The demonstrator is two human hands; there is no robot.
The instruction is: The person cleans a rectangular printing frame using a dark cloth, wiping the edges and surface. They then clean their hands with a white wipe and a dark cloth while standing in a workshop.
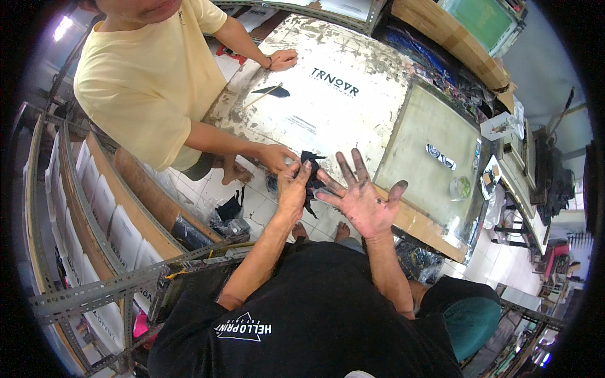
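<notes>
The left hand (293, 183) pinches a dark rag (311, 173) at the table (328, 120) edge, seemingly shared with a co-worker's hand (277, 157), while the right hand (362, 201) spreads open just right of it.

head view, steeply downward, close over worktable (353, 107)

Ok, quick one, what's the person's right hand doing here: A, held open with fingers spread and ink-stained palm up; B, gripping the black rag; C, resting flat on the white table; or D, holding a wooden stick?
A: the right hand is open, fingers spread, its palm smeared dark and holding nothing, while the left hand pinches the black rag together with the other person's hand.
</notes>
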